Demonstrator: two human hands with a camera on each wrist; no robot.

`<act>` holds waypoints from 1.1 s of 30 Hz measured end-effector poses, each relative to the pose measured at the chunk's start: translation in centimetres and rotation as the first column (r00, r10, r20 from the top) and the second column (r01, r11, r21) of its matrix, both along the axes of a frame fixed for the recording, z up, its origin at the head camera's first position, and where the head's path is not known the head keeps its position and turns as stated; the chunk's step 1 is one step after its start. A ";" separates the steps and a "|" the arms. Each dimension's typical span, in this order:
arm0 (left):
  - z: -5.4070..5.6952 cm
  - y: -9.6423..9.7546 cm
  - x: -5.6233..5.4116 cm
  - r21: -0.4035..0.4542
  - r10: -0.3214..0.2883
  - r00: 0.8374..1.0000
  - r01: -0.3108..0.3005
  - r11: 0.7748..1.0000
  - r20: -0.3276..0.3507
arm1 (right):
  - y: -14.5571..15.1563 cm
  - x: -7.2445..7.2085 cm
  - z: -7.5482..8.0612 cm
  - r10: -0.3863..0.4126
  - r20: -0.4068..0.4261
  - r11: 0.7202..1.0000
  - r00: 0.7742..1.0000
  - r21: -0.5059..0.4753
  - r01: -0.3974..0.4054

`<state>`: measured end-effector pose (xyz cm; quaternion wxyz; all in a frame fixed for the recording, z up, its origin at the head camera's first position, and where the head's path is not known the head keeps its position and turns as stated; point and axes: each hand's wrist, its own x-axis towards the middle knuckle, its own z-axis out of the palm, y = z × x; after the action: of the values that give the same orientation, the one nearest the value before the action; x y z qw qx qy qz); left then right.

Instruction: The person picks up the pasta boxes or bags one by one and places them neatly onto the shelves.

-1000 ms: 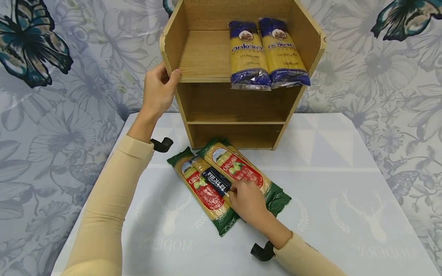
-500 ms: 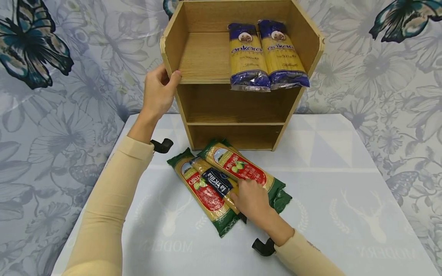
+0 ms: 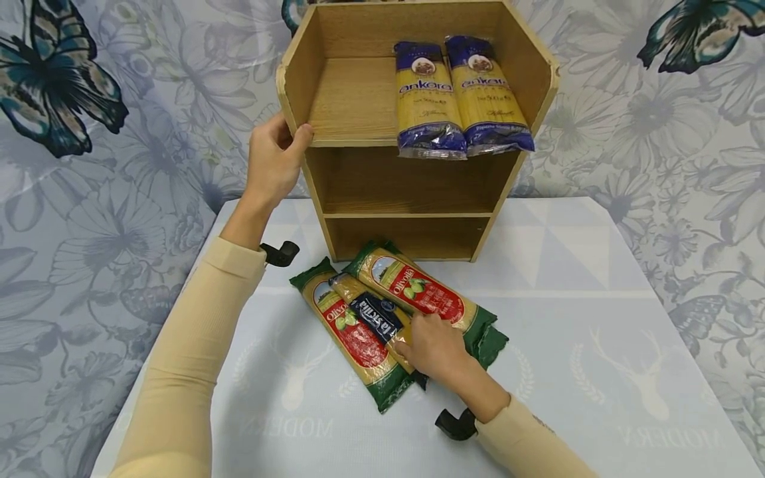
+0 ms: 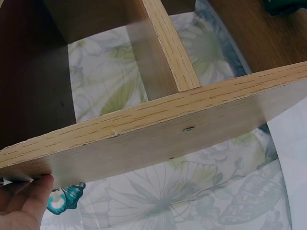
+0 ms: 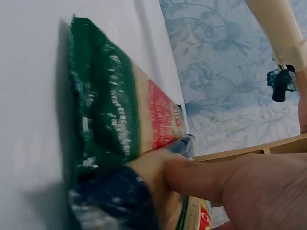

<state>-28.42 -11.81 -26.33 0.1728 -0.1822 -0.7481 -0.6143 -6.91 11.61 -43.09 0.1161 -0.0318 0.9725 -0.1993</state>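
Observation:
My left hand [image 3: 275, 156] grips the left side edge of a wooden shelf unit [image 3: 352, 106], thumb on the front edge. In the left wrist view, the fingertips [image 4: 41, 191] press against the side panel. On the table, my right hand [image 3: 436, 352] holds the lower part of a spaghetti packet with a dark label [image 3: 375, 317], its other fingers partly hidden. The right wrist view shows the thumb [image 5: 196, 177] across this packet. A green-ended spaghetti packet with a red label [image 3: 358, 342] lies to the left. To the right, another red-labelled packet [image 3: 427, 292] overlaps a further green-ended one.
Two blue-and-yellow spaghetti packets [image 3: 427, 99] lie side by side on the right of the top shelf. Two lower compartments open below it. The white-clothed table [image 3: 574, 372] extends to both sides. Patterned cloth with butterflies [image 3: 60, 73] hangs behind.
My right hand has shifted slightly right, and more of the dark-labelled packet's lower end shows. The right-hand red-labelled packet has shifted slightly over the one beneath. My left hand has stayed on the shelf.

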 end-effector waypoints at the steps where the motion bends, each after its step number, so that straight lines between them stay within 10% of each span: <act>1: 0.0 0.0 0.0 0.001 0.000 1.000 0.000 1.000 0.000 | 0.1 0.0 0.0 0.006 0.021 1.000 1.000 -0.007 -0.006; 33: 0.1 -0.2 0.0 -0.035 0.015 1.000 -0.015 0.999 -0.001 | 0.1 0.9 -1.9 -0.142 0.200 0.947 0.969 -0.256 0.191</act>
<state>-28.43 -11.98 -26.25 0.1745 -0.1799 -0.7600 -0.5997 -5.98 11.70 -44.97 0.1802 0.0531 0.9203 -0.3430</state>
